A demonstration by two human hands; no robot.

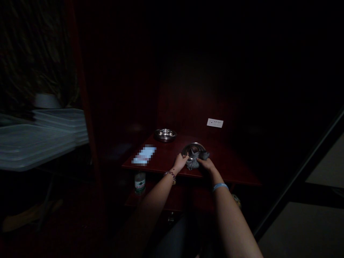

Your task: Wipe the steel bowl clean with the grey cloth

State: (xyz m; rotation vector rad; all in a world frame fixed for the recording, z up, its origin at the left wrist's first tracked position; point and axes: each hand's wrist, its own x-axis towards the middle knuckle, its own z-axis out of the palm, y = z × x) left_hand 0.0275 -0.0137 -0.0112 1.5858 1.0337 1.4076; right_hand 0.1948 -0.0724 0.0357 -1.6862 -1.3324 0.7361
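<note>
In a very dark room I stand at a dark red wooden bedside table (236,168). My left hand (179,162) grips the near left rim of a round metal dish (191,147) lying on the tabletop. My right hand (205,164) is closed on a crumpled grey cloth (194,161) pressed against the dish's front edge. A beaded bracelet is on my left wrist and a blue band on my right.
A second metal dish (165,134) sits at the table's back left. A small card (143,157) lies at the front left. A white switch plate (215,123) is on the panel behind. A plastic bottle (139,182) stands below the tabletop. Stacked clear trays (40,139) are far left.
</note>
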